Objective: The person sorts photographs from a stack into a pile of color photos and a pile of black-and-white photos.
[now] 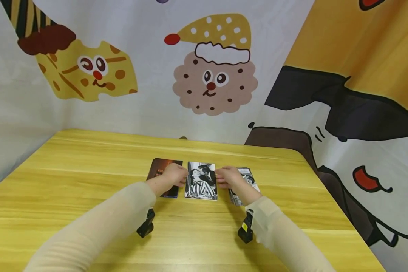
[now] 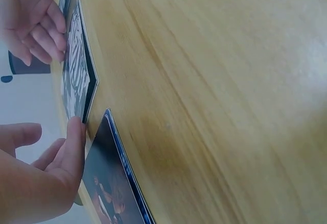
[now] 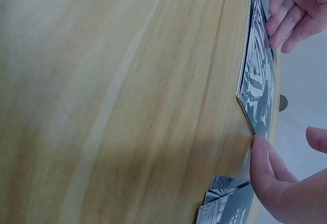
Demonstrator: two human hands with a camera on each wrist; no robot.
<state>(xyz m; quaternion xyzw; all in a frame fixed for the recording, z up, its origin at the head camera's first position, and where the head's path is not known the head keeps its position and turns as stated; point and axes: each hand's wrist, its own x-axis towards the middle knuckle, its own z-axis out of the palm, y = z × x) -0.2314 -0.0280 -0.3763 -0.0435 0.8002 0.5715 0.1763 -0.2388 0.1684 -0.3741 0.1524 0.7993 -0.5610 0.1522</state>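
A small stack of black-and-white photo cards [image 1: 201, 185] lies flat on the table, its top picture showing people and striped clothing. My left hand [image 1: 173, 174] touches the stack's left edge with its fingertips, fingers fairly straight. On the opposite edge, the fingertips of my right hand [image 1: 229, 176] rest against the cards. Under my left wrist lies a dark, reddish stack of cards [image 1: 161, 163], partly covered by the hand. Another black-and-white pile [image 1: 249, 174], unevenly fanned, is half hidden beneath my right wrist. In the right wrist view the middle stack [image 3: 257, 75] has its cards slightly offset.
The wooden table [image 1: 190, 238] reaches back to a hanging cloth [image 1: 149, 113] printed with cartoon food. Black wrist cameras, one on the left [image 1: 146, 223] and one on the right [image 1: 246, 228], hang below the sleeves close to the tabletop.
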